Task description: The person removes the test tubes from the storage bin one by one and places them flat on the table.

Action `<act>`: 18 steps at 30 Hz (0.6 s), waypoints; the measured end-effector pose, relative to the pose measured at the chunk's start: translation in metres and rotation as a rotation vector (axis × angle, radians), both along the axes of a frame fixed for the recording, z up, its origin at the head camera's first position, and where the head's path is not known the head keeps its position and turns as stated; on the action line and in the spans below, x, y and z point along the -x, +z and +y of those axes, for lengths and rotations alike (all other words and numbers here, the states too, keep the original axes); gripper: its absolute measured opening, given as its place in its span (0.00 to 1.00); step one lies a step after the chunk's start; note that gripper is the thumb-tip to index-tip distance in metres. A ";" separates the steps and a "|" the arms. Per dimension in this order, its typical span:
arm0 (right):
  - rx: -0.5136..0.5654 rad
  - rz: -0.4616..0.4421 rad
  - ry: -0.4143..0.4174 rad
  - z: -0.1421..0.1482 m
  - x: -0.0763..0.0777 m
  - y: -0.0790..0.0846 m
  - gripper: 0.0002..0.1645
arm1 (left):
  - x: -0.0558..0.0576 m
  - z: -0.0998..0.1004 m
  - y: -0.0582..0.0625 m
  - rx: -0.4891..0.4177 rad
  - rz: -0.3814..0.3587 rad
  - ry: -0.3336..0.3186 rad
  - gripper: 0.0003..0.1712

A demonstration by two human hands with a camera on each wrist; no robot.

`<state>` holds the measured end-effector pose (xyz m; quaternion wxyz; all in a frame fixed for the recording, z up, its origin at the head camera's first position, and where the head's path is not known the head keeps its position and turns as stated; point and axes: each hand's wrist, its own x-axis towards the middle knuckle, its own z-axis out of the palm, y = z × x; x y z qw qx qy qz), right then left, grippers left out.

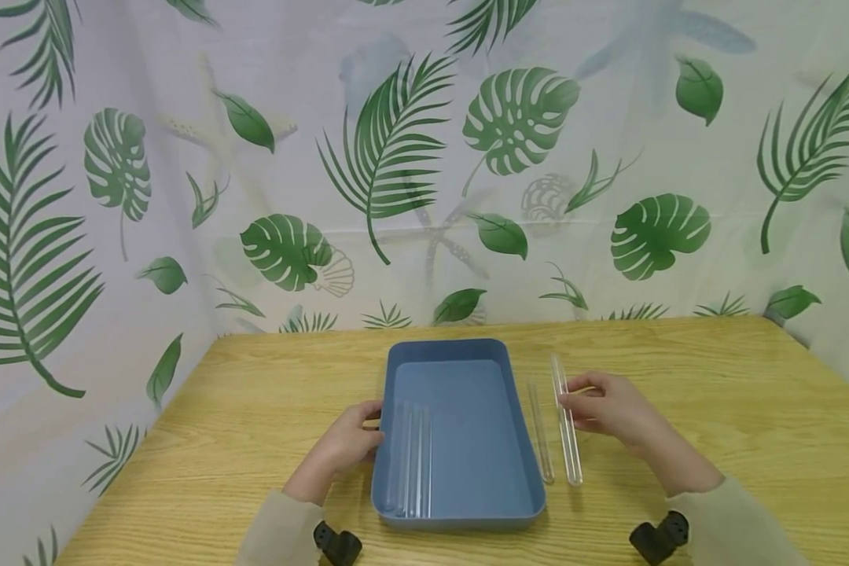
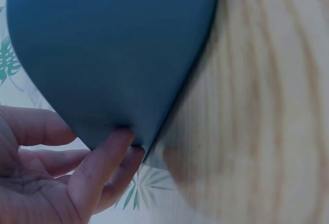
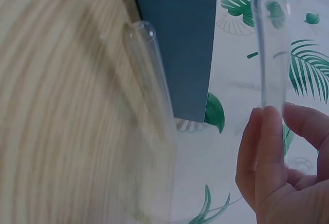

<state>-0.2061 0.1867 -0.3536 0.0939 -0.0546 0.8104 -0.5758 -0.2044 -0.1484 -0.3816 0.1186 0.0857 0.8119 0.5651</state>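
A clear glass test tube [image 1: 570,452] is pinched between the thumb and fingers of my right hand [image 1: 611,409], right of the blue tray [image 1: 474,440]. In the right wrist view the rounded end of the held test tube [image 3: 273,44] points up. Another test tube [image 1: 541,440] lies on the table between the tray and my right hand. Inside the tray, several test tubes [image 1: 416,464] lie side by side along its left. My left hand [image 1: 347,440] touches the tray's left wall, its fingertips [image 2: 121,136] against the outer side in the left wrist view.
The tray stands on a wood-grain table [image 1: 290,393]. Behind it hangs a white curtain [image 1: 424,283] with green leaf prints, which also closes off the left and right sides. A black wrist device [image 1: 658,538] sits at each sleeve.
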 end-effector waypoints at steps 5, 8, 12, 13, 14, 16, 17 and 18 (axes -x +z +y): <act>-0.012 0.001 0.000 0.007 0.002 -0.003 0.25 | 0.001 0.000 -0.002 0.004 0.007 0.000 0.28; -0.020 -0.003 -0.003 0.009 0.004 -0.005 0.25 | 0.001 0.000 -0.002 0.015 0.006 0.006 0.28; -0.033 -0.014 -0.016 0.010 0.005 -0.006 0.25 | 0.000 0.000 -0.001 0.019 0.002 0.009 0.28; -0.038 -0.018 -0.023 0.010 0.006 -0.006 0.25 | 0.000 0.000 -0.001 0.014 0.000 0.007 0.28; -0.046 -0.021 -0.028 0.010 0.006 -0.007 0.25 | 0.001 0.000 -0.001 0.009 0.000 0.005 0.28; -0.066 -0.025 -0.040 0.010 0.007 -0.007 0.25 | 0.002 0.000 -0.002 0.002 -0.001 0.001 0.28; -0.078 -0.026 -0.046 0.010 0.008 -0.008 0.25 | 0.002 0.000 -0.002 0.001 0.000 0.000 0.28; -0.092 -0.026 -0.049 0.010 0.009 -0.009 0.25 | 0.002 0.000 -0.002 0.000 0.005 -0.003 0.28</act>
